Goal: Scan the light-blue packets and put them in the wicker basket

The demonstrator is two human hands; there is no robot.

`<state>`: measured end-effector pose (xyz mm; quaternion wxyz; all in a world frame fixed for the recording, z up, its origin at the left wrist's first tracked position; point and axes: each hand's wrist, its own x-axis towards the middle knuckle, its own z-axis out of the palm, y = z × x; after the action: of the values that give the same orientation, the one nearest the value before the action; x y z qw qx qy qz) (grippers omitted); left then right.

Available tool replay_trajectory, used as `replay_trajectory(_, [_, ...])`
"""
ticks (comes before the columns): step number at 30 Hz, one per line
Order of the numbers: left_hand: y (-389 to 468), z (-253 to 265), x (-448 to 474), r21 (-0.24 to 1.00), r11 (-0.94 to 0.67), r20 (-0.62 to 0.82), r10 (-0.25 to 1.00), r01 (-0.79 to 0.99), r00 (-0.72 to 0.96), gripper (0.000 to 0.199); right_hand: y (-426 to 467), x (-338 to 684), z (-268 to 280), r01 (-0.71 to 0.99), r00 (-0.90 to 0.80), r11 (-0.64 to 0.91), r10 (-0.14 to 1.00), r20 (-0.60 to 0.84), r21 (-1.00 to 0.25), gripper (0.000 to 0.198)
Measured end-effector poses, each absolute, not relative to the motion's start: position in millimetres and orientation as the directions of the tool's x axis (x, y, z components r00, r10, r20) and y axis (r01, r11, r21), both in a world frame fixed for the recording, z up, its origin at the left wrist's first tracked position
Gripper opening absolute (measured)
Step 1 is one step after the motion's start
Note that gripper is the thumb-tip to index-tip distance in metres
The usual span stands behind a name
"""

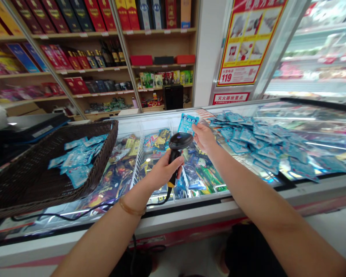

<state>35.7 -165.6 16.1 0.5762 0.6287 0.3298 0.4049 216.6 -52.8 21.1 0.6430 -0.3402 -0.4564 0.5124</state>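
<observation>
My left hand (165,169) is wrapped round the grip of a black barcode scanner (181,141), whose cord runs down from the handle. Just beyond the scanner's head, my right hand (203,135) pinches a blue packet (185,121) by its right edge and holds it up over the freezer's glass top. To the right, a heap of similar blue packets (249,134) lies spread on the glass. On the left stands a brown woven basket (25,188) with several blue packets (79,156) inside it.
The chest freezer (207,209) holds bagged goods under its glass, split by white wire dividers (137,163). The scanner's black cord (83,213) trails left across the front. Behind are stocked shelves (83,69), a dark upright device (173,97) and a red-yellow poster (249,42).
</observation>
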Motion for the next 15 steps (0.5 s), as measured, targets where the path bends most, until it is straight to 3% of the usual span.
replay_trajectory(7, [-163.8,13.8,37.1,0.994,-0.095,0.111,0.933,-0.062,0.342,0.043,-50.3,215.9,14.6,-0.234,0.092,0.177,0.983,0.160,-0.956,0.031])
replay_trajectory(12, [-165.4,41.5,23.4,0.979,-0.079,0.072,0.996,-0.189,-0.043,0.047,-39.0,182.4,16.7,-0.281,0.070,-0.034,0.996,-0.056,-0.959,0.013])
replay_trajectory(15, [-171.1,69.3,-2.6,0.951,-0.210,0.156,0.959,-0.226,-0.236,0.048,-31.9,131.9,36.6,-0.322,-0.053,-0.067,0.997,-0.053,-0.945,0.011])
